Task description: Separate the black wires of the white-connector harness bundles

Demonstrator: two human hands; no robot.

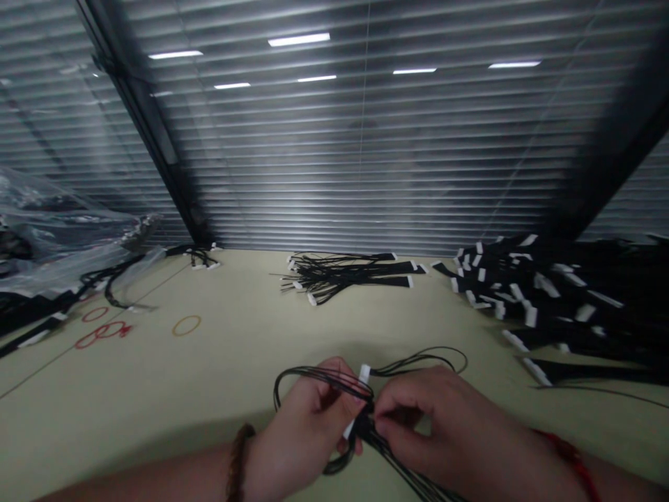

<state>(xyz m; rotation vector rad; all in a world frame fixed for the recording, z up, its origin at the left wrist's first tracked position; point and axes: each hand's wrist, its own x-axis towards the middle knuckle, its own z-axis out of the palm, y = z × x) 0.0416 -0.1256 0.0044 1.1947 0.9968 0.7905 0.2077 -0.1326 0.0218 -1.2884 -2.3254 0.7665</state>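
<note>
Grasping slender, looped black wires (367, 427) in the left hand (303, 429); touching them with the curled right hand (444, 418), unable to tell its grip; above a smooth, pale bench (209, 376).

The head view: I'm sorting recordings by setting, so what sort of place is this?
Probably a cable workshop: black cables with white connectors piled at right, a smaller bunch near the blinds, and wires in the left hand.
</note>
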